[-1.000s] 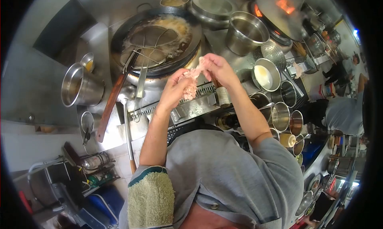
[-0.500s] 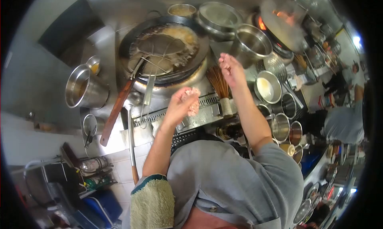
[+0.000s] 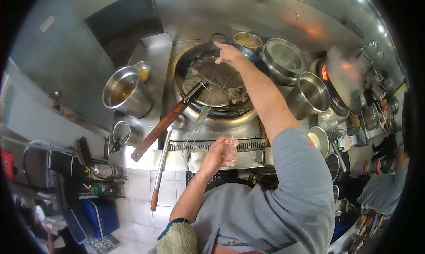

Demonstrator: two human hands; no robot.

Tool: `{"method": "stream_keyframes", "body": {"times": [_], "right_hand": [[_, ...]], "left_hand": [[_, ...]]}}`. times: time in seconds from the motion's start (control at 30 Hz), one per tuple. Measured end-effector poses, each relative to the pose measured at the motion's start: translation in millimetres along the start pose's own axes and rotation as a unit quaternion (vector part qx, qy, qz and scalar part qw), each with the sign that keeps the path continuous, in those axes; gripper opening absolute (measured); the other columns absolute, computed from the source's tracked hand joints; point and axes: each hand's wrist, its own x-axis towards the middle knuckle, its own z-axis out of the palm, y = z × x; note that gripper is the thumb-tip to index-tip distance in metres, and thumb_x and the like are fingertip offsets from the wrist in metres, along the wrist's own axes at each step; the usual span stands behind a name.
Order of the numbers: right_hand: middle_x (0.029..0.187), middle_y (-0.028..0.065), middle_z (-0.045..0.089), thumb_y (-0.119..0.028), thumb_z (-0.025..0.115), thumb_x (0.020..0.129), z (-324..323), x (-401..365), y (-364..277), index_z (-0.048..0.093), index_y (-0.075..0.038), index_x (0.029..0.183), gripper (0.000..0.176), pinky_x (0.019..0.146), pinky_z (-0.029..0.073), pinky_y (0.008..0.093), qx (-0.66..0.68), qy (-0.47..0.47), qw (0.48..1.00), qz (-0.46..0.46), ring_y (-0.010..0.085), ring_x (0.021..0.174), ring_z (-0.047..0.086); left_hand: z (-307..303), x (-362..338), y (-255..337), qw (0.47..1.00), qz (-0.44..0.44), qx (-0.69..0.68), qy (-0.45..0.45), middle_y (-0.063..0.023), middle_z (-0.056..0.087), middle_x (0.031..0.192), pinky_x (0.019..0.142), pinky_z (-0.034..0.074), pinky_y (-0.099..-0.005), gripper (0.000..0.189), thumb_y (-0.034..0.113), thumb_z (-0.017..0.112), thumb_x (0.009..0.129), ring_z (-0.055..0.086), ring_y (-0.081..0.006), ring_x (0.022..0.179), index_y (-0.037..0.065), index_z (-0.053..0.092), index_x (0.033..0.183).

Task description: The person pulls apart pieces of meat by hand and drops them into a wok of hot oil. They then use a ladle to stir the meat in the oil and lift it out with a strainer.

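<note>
My left hand (image 3: 212, 159) is closed around a lump of pink minced meat (image 3: 229, 152), low in front of the stove. Reaching over the far side of the wok (image 3: 180, 68) is my right hand (image 3: 230, 54). One of its fingers points left, and a small pale-pink bit of meat (image 3: 218, 60) shows at its lower fingertips. Dark oil bubbles in the wok. Wire-mesh strainers lie across it, one with a wooden handle (image 3: 161, 128) and one with a metal handle (image 3: 200, 123). A long-handled ladle (image 3: 162, 165) leans at the stove's front.
A tall steel pot (image 3: 128, 97) and a small steel cup (image 3: 125, 133) stand at left. More steel pots (image 3: 310, 92) stand right of the wok. A second burner (image 3: 325, 72) shows flame and steam. Another person in grey (image 3: 378, 187) stands far right.
My right hand has swung forward and left, from beside the right-hand pot to over the wok's far side. The view has shifted. My left hand keeps hold of the minced meat.
</note>
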Motion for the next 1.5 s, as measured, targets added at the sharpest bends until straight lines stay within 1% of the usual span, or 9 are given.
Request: {"method": "stream_keyframes", "body": {"times": [0.1, 0.17, 0.3, 0.4, 0.67, 0.8, 1.07, 1.2, 1.5], "right_hand": [[0.12, 0.0149, 0.06, -0.006, 0.052, 0.085, -25.8, -24.8, -6.4, 0.04, -0.014, 0.139, 0.056, 0.09, 0.047, 0.034, 0.155, 0.063, 0.986, -0.018, 0.0273, 0.106, 0.06], [0.111, 0.0132, 0.064, -0.013, 0.053, 0.089, -45.0, -78.1, -9.9, 0.044, -0.005, 0.135, 0.047, 0.085, 0.049, 0.0321, 0.324, 0.084, 0.934, -0.122, 0.0206, 0.101, 0.061], [0.108, 0.0079, 0.064, -0.02, 0.053, 0.094, -61.8, -271.4, -37.8, 0.048, -0.002, 0.13, 0.041, 0.081, 0.05, 0.0302, 0.444, -0.025, 0.89, -0.102, 0.0168, 0.099, 0.06], [0.114, 0.0108, 0.06, -0.011, 0.057, 0.09, -29.9, -330.4, -39.6, 0.054, -0.003, 0.126, 0.037, 0.09, 0.045, 0.0304, 0.338, -0.051, 0.93, -0.135, 0.0197, 0.108, 0.054], [0.085, 0.0032, 0.061, -0.002, 0.062, 0.083, -26.9, -359.6, -23.2, 0.06, 0.002, 0.094, 0.012, 0.067, 0.048, 0.0264, 0.143, 0.011, 0.984, -0.102, 0.0108, 0.075, 0.058], [0.083, 0.0014, 0.059, -0.001, 0.06, 0.085, -26.9, -361.0, 1.7, 0.057, -0.001, 0.094, 0.009, 0.064, 0.047, 0.0225, 0.368, 0.004, 0.929, -0.038, 0.0088, 0.074, 0.057], [0.091, 0.0015, 0.062, -0.013, 0.061, 0.088, -2.9, -365.2, -2.3, 0.059, -0.003, 0.111, 0.025, 0.065, 0.048, 0.0225, 0.626, 0.026, 0.78, -0.001, 0.0087, 0.08, 0.058], [0.094, 0.0016, 0.064, -0.015, 0.06, 0.089, 0.2, -361.9, 5.8, 0.056, -0.004, 0.12, 0.033, 0.066, 0.05, 0.023, 0.53, -0.047, 0.847, 0.004, 0.0083, 0.081, 0.058], [0.079, 0.0026, 0.063, 0.0, 0.068, 0.08, -4.3, -359.7, 7.0, 0.059, -0.002, 0.086, 0.011, 0.062, 0.046, 0.0213, 0.469, 0.066, 0.881, 0.015, 0.0072, 0.073, 0.057]], "left_hand": [[-1.5, 2.6, -5.0, 0.999, 0.042, 0.002, 0.006, -0.0038, 0.058, 0.088, 0.061, 0.05, -0.026, 0.026, 0.013, 0.035, 0.09, 0.058, -0.0111, 0.073, 0.004, 0.051, 0.11], [-3.3, 7.3, -3.7, 0.998, 0.059, -0.008, -0.006, -0.0041, 0.059, 0.09, 0.06, 0.05, -0.0255, 0.025, 0.01, 0.039, 0.092, 0.058, -0.0109, 0.072, 0.005, 0.05, 0.114], [2.6, 24.0, 5.1, 0.994, 0.094, 0.028, -0.038, -0.0049, 0.059, 0.093, 0.059, 0.049, -0.0251, 0.028, 0.01, 0.043, 0.094, 0.058, -0.0108, 0.073, 0.006, 0.047, 0.122], [19.1, 33.4, 16.7, 0.985, 0.066, -0.054, -0.153, -0.0068, 0.058, 0.093, 0.059, 0.05, -0.0267, 0.024, 0.009, 0.043, 0.093, 0.059, -0.0133, 0.075, 0.005, 0.046, 0.116], [43.1, 63.1, -10.0, 0.993, 0.068, 0.058, -0.072, -0.0094, 0.058, 0.098, 0.065, 0.051, -0.0275, 0.024, 0.006, 0.047, 0.083, 0.061, -0.0161, 0.082, 0.005, 0.046, 0.107], [47.7, 58.5, -2.1, 0.984, 0.068, 0.08, -0.146, -0.0087, 0.057, 0.104, 0.074, 0.05, -0.027, 0.035, 0.003, 0.045, 0.08, 0.059, -0.0147, 0.09, 0.002, 0.045, 0.116], [27.4, 65.5, -4.6, 0.97, 0.039, -0.083, -0.225, -0.0101, 0.055, 0.107, 0.064, 0.051, -0.0288, 0.041, 0.01, 0.043, 0.07, 0.058, -0.0193, 0.091, 0.004, 0.047, 0.111], [29.2, 61.5, -7.4, 0.987, 0.086, 0.039, -0.127, -0.0066, 0.059, 0.097, 0.059, 0.049, -0.0233, 0.023, 0.006, 0.056, 0.084, 0.06, -0.0135, 0.081, 0.008, 0.047, 0.105], [29.6, 66.7, -21.3, 0.98, 0.191, -0.002, -0.061, -0.007, 0.06, 0.094, 0.062, 0.05, -0.0246, 0.024, -0.003, 0.055, 0.082, 0.059, -0.0119, 0.077, 0.007, 0.048, 0.103]]}}
